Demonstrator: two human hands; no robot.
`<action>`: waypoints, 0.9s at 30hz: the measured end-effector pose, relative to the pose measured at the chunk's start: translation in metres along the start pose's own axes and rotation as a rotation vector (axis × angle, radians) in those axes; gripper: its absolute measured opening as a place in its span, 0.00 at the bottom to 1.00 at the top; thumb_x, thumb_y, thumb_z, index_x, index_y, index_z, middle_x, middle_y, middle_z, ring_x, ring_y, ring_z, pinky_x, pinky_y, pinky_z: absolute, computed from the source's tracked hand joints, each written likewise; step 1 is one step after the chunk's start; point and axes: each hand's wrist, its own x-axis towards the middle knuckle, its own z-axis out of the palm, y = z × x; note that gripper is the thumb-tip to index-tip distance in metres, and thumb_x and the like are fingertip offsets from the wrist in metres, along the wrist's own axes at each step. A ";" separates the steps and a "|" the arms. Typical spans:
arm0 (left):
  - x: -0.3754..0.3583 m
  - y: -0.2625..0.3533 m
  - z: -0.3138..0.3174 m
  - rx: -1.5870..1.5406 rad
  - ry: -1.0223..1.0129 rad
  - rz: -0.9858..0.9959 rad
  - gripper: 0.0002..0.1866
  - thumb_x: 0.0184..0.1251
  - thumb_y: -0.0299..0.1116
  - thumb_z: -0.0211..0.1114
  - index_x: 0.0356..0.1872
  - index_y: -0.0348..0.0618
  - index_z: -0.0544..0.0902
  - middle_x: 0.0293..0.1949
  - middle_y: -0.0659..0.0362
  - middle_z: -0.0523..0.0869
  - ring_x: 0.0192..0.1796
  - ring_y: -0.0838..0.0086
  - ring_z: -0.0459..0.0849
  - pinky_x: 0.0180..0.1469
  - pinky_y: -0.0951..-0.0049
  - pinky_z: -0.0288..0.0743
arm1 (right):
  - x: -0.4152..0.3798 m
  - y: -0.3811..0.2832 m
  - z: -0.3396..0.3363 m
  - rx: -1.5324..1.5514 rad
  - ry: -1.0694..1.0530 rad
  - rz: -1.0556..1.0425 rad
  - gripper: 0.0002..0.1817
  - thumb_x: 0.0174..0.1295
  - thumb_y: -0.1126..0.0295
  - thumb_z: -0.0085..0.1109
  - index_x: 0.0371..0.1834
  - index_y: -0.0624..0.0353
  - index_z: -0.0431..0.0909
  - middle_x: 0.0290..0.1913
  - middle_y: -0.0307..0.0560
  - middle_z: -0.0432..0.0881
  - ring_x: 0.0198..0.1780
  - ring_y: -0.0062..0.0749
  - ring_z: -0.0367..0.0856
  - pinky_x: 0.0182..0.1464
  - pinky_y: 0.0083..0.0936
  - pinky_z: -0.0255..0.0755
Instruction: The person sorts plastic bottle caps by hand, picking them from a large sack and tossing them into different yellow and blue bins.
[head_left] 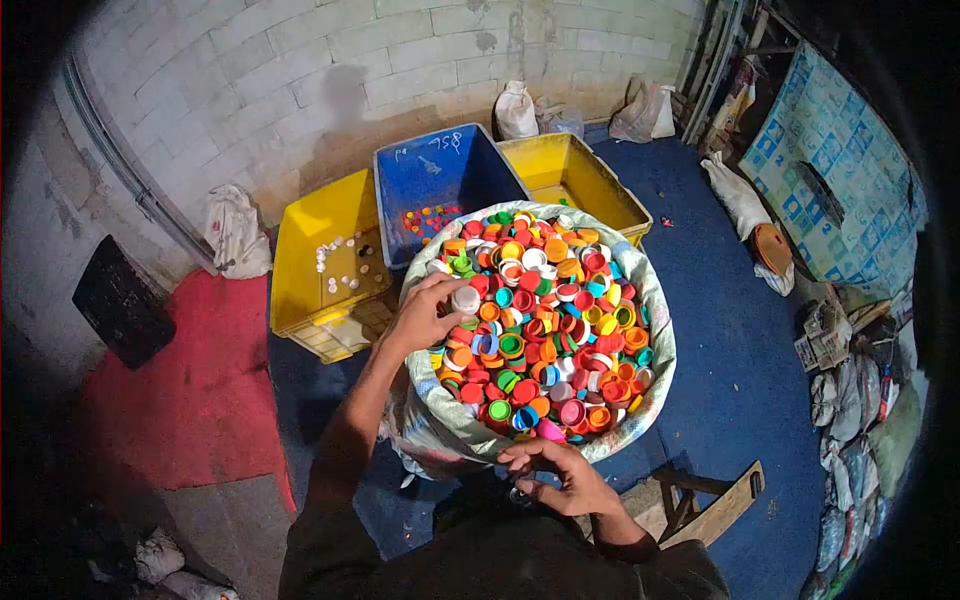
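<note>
A big woven sack [655, 400], its rim rolled down, is heaped with bottle caps [540, 330] in red, orange, green, white, blue and yellow. My left hand [425, 318] reaches over the sack's left rim, thumb and fingers closed around a pale, translucent bottle cap [465, 299]. Near the sack's front rim, close to my body, my right hand [565, 480] has its fingers curled in a pinch. Something small and dark with a shiny edge shows at those fingertips, but I cannot tell what it is.
Behind the sack stand a yellow bin [325, 215] with white and dark caps, a blue bin [440, 150] with red and orange ones, and another yellow bin [620, 195]. A wooden stool [715, 510] is at front right. Filled bags [850, 450] line the right side.
</note>
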 end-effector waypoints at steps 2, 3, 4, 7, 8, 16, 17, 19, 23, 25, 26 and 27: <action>-0.002 -0.004 0.002 -0.360 0.008 -0.091 0.24 0.55 0.27 0.72 0.55 0.40 0.79 0.48 0.57 0.82 0.52 0.70 0.81 0.56 0.72 0.72 | 0.001 -0.002 -0.001 0.009 0.008 0.009 0.23 0.57 0.83 0.60 0.58 0.61 0.74 0.47 0.44 0.81 0.47 0.26 0.79 0.52 0.23 0.72; -0.003 -0.008 0.006 -0.604 0.021 -0.123 0.24 0.56 0.26 0.71 0.56 0.39 0.78 0.48 0.57 0.82 0.51 0.71 0.81 0.55 0.73 0.72 | 0.001 -0.002 -0.001 0.010 0.008 -0.003 0.23 0.57 0.83 0.60 0.58 0.61 0.74 0.47 0.44 0.81 0.47 0.26 0.79 0.51 0.23 0.72; -0.005 -0.010 0.009 -0.847 0.036 -0.154 0.24 0.57 0.25 0.70 0.57 0.39 0.77 0.47 0.58 0.82 0.50 0.73 0.81 0.55 0.74 0.73 | 0.001 -0.001 -0.003 0.010 0.006 -0.014 0.23 0.57 0.83 0.60 0.58 0.62 0.74 0.47 0.44 0.81 0.47 0.26 0.79 0.51 0.23 0.72; -0.015 -0.003 0.006 -1.230 0.143 -0.211 0.24 0.60 0.23 0.67 0.58 0.36 0.73 0.49 0.58 0.81 0.52 0.74 0.80 0.55 0.72 0.73 | 0.003 -0.003 -0.003 0.068 0.035 -0.001 0.22 0.56 0.83 0.61 0.56 0.62 0.75 0.46 0.45 0.82 0.46 0.26 0.80 0.51 0.22 0.73; -0.019 -0.006 0.009 -1.331 0.170 -0.173 0.25 0.62 0.26 0.63 0.60 0.34 0.71 0.51 0.52 0.81 0.52 0.69 0.80 0.53 0.73 0.73 | 0.005 -0.004 -0.002 0.098 0.051 0.012 0.21 0.56 0.83 0.61 0.56 0.62 0.75 0.45 0.45 0.82 0.45 0.26 0.80 0.50 0.22 0.73; -0.041 0.022 0.016 -1.733 0.210 -0.226 0.30 0.62 0.40 0.63 0.62 0.33 0.69 0.46 0.50 0.78 0.41 0.66 0.76 0.48 0.67 0.74 | 0.056 -0.023 -0.017 -0.449 0.391 -0.147 0.11 0.52 0.73 0.70 0.35 0.63 0.77 0.32 0.50 0.79 0.31 0.40 0.79 0.32 0.30 0.71; -0.043 0.023 0.016 -1.766 0.242 -0.242 0.30 0.62 0.40 0.62 0.61 0.33 0.70 0.46 0.50 0.79 0.41 0.65 0.77 0.48 0.67 0.74 | 0.065 -0.027 -0.021 -0.482 0.443 -0.119 0.11 0.52 0.72 0.70 0.32 0.63 0.76 0.29 0.51 0.78 0.28 0.41 0.78 0.31 0.33 0.71; -0.049 0.026 0.017 -1.834 0.308 -0.281 0.29 0.62 0.40 0.62 0.60 0.32 0.70 0.46 0.49 0.79 0.41 0.64 0.77 0.48 0.66 0.74 | 0.085 -0.027 -0.036 -0.600 0.481 -0.087 0.12 0.52 0.71 0.71 0.30 0.64 0.75 0.26 0.47 0.79 0.27 0.28 0.78 0.31 0.26 0.71; -0.059 0.029 0.016 -1.948 0.402 -0.352 0.22 0.67 0.40 0.56 0.55 0.32 0.75 0.46 0.47 0.81 0.43 0.62 0.78 0.47 0.66 0.77 | 0.131 -0.022 -0.072 -0.819 0.409 -0.040 0.14 0.53 0.67 0.68 0.30 0.66 0.75 0.35 0.63 0.81 0.37 0.57 0.81 0.39 0.45 0.73; -0.062 0.035 0.015 -1.948 0.442 -0.392 0.21 0.70 0.43 0.55 0.50 0.32 0.77 0.42 0.48 0.82 0.40 0.61 0.80 0.46 0.66 0.79 | 0.156 -0.004 -0.088 -0.944 0.424 -0.082 0.14 0.55 0.65 0.66 0.32 0.66 0.76 0.36 0.64 0.80 0.40 0.58 0.80 0.43 0.47 0.73; -0.064 0.036 0.015 -1.960 0.457 -0.421 0.21 0.70 0.44 0.55 0.48 0.33 0.78 0.41 0.48 0.82 0.40 0.61 0.80 0.45 0.66 0.79 | 0.169 0.003 -0.093 -0.999 0.452 -0.081 0.14 0.55 0.65 0.65 0.34 0.66 0.77 0.36 0.64 0.81 0.39 0.57 0.80 0.43 0.46 0.74; -0.066 0.036 0.016 -1.973 0.472 -0.449 0.21 0.71 0.45 0.55 0.47 0.33 0.78 0.40 0.48 0.82 0.39 0.61 0.81 0.45 0.66 0.80 | 0.183 0.011 -0.097 -1.055 0.480 -0.080 0.14 0.55 0.64 0.65 0.36 0.65 0.78 0.35 0.63 0.81 0.38 0.57 0.80 0.43 0.46 0.74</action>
